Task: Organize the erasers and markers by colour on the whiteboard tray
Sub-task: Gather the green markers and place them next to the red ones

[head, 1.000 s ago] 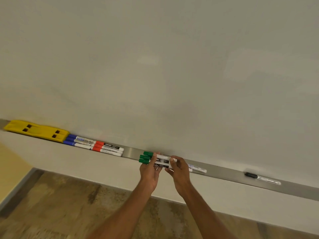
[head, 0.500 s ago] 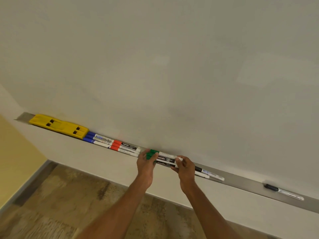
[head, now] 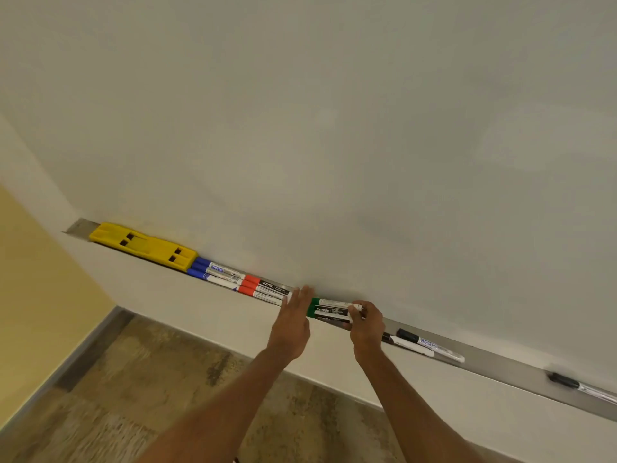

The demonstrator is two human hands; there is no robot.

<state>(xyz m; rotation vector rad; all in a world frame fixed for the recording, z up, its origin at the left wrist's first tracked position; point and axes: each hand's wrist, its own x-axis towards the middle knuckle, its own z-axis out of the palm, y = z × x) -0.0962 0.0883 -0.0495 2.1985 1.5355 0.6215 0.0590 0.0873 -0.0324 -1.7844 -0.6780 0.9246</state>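
On the metal whiteboard tray [head: 500,357] lie, from the left, a yellow eraser [head: 143,246], blue-capped markers [head: 213,271] and red-capped markers [head: 263,289]. Right after them sit three green-capped markers [head: 325,310] in a bundle. My right hand [head: 365,325] grips their white ends. My left hand [head: 293,320] is flat with fingers straight, its edge against the green caps, between them and the red markers. Further right lie two black-capped markers [head: 417,340] and a lone black marker [head: 567,382].
The whiteboard [head: 334,128] fills the upper view. Below the tray is a pale wall [head: 187,305], a yellow wall [head: 36,295] at the left and a brown tiled floor [head: 150,396].
The green markers have slid left along the tray toward the red ones. My left hand has let go of the green caps and opened flat beside them. The view shifted left.
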